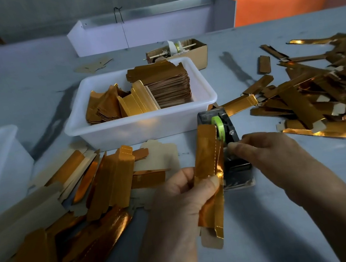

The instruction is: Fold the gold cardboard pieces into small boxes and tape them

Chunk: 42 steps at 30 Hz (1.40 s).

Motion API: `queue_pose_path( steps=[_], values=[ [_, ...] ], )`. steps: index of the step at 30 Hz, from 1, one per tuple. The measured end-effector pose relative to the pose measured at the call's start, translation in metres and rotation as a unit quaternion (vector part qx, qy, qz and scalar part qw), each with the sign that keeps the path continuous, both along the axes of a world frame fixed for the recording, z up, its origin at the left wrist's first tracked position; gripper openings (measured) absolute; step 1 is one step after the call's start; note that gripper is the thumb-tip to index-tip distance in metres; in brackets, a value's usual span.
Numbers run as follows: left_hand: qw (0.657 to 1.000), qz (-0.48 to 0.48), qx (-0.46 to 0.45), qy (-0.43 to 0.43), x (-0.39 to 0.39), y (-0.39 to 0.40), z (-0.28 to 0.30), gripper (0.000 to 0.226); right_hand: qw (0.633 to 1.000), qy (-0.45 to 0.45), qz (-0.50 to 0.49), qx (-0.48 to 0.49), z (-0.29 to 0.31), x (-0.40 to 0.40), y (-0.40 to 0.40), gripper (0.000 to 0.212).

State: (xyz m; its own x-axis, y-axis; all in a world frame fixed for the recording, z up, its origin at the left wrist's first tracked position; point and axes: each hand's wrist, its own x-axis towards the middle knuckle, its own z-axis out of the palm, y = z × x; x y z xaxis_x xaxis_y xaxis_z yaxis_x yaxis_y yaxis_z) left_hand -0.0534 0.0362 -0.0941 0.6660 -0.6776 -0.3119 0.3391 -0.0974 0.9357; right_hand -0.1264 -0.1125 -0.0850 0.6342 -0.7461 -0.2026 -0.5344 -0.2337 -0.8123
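Pinched tight between thumb and fingers, the long folded gold cardboard piece stands nearly upright in the left hand, its grip closed around the lower middle, the open flaps pointing down toward the camera. Just right of that piece sits the black tape dispenser with its green tape roll, and the right hand is on it, thumb and forefinger pinching together at the dispenser's middle; whether tape sits in that grip, I cannot tell. Behind the dispenser, the white plastic tub holds a stack of flat gold blanks and some loose folded ones. Left of the dispenser, a spread of flat gold and tan cardboard blanks covers the grey surface. Right of it, a scattered heap of folded gold boxes lies well apart from both hands.
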Motion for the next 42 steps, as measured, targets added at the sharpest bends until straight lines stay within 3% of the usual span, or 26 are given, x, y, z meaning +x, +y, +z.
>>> queue_pose_path(
  steps=[3,9,13,16,18,21,26,32,37,42],
  values=[
    [1.0,0.013,0.005,0.0,0.0,-0.004,-0.001,0.041,0.999,0.022,-0.007,-0.032,-0.008,0.002,0.001,0.021],
    [0.999,-0.004,0.009,0.033,-0.004,-0.012,-0.004,0.039,0.991,-0.053,-0.056,0.11,-0.011,0.003,0.002,0.017],
    [0.999,-0.004,-0.002,0.046,-0.009,-0.016,-0.006,0.019,0.994,-0.092,-0.058,0.024,-0.012,0.006,0.008,0.017],
    [0.998,-0.004,-0.014,0.06,-0.01,-0.018,-0.008,0.036,0.974,-0.191,-0.076,0.098,-0.007,0.005,0.011,0.019],
    [0.997,-0.006,-0.022,0.07,-0.01,-0.018,-0.008,0.038,0.967,-0.205,-0.078,0.127,-0.004,-0.001,0.013,0.02],
    [0.997,-0.005,-0.033,0.072,-0.007,-0.017,-0.01,0.037,0.99,-0.131,-0.059,0.002,-0.007,-0.015,0.015,0.022],
    [0.997,0.0,-0.053,0.055,-0.006,-0.021,-0.012,0.029,0.99,-0.046,-0.047,-0.122,-0.021,-0.023,0.027,0.016],
    [0.999,-0.025,-0.033,-0.022,-0.005,-0.028,-0.012,0.016,0.984,-0.04,-0.049,-0.168,-0.029,-0.022,0.032,0.016],
    [0.996,-0.036,0.001,-0.084,-0.003,-0.03,-0.009,0.025,0.973,-0.074,-0.063,-0.209,-0.037,-0.022,0.036,0.013],
    [0.995,-0.042,0.024,-0.091,-0.004,-0.029,-0.003,0.009,0.93,0.052,0.007,-0.365,-0.031,-0.023,0.033,0.006]
  ],
)
